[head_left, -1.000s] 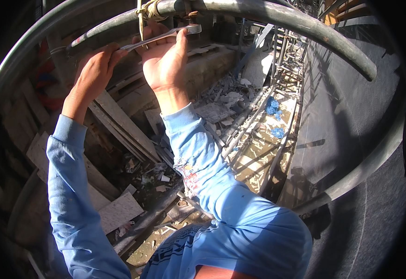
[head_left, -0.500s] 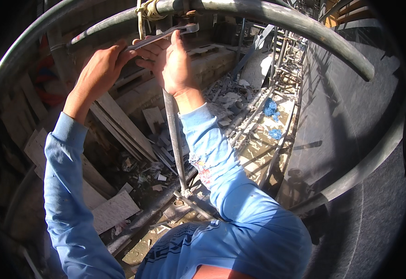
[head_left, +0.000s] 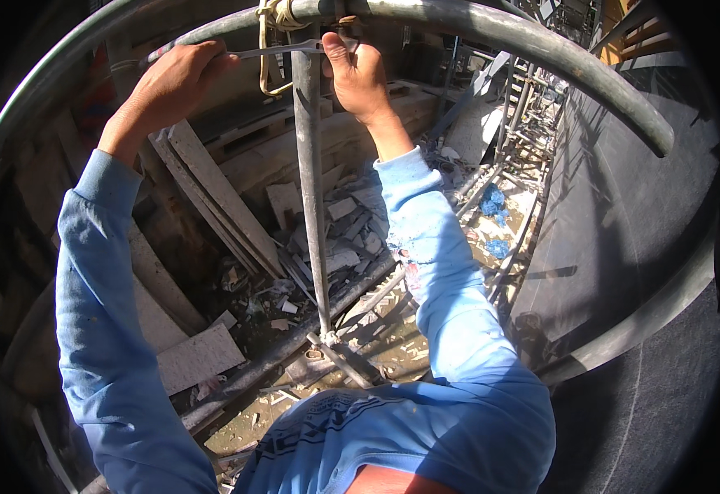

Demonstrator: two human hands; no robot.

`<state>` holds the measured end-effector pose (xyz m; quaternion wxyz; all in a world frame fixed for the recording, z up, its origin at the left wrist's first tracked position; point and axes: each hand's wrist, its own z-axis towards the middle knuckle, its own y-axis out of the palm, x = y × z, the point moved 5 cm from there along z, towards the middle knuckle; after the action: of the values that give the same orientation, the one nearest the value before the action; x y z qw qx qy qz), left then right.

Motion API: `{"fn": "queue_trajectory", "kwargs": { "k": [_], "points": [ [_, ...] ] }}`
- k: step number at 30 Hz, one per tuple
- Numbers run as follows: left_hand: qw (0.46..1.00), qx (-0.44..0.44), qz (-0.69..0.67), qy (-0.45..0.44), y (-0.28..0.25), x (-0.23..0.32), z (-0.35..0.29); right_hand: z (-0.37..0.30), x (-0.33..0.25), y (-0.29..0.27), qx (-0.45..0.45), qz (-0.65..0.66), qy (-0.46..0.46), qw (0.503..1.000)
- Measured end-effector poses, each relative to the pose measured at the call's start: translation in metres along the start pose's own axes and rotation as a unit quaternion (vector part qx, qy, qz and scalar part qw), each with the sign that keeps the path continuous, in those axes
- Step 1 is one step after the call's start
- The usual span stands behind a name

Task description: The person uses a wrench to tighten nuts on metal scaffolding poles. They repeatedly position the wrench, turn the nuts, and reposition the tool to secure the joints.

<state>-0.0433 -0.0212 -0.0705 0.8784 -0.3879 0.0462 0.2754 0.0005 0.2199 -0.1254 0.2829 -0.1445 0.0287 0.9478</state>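
Moved since half a second back: my right grip (head_left: 362,78), then palm-up and loose beneath the wrench, now turned and closed up at the wrench's head end. Wrench (head_left: 282,51) also lies closer to level; more of the upright pole (head_left: 310,181) shows between my forearms.

Left to right. Far left, a curved-looking grey tube (head_left: 55,74) sweeps along the rim of view. Below it, my left forearm in a blue sleeve (head_left: 100,272), raised. Left grip (head_left: 175,82) at the wrench's near end, fingers folded over and pinching the handle. Long pale boards (head_left: 212,198) stand tilted below that wrist; a flat panel (head_left: 199,358) lies lower down.

Wrench spans from left grip to right, just under the overhead tube (head_left: 475,26), its shaft crossing the top of the pole. Tan cord (head_left: 276,14) wraps the tube, a loop hanging past the shaft. Rusty fitting (head_left: 348,22) sits just above my right grip. Right thumb is up against the head end, fingers curled; whether they clasp the metal I cannot tell, the head being mostly hidden.

Broken rubble (head_left: 348,235) lies beyond the pole, blue crumpled plastic (head_left: 493,200) right of my sleeve. Far right, a dark sheet (head_left: 599,214), streaked with shadows.
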Motion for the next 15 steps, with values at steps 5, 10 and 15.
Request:
{"fn": "queue_trajectory", "kwargs": {
  "k": [5,10,15],
  "points": [
    [0.999,-0.029,-0.033,-0.029,0.007,-0.006,0.001,0.005,0.001,0.002,0.012,0.030,-0.035,0.999],
    [0.996,-0.030,-0.034,-0.076,0.029,-0.009,-0.014,0.012,-0.008,-0.002,-0.024,-0.004,-0.075,0.997],
    [0.998,-0.015,0.054,-0.039,0.007,0.012,-0.014,0.017,0.011,-0.001,0.009,0.091,0.015,0.996]
  ]
}}
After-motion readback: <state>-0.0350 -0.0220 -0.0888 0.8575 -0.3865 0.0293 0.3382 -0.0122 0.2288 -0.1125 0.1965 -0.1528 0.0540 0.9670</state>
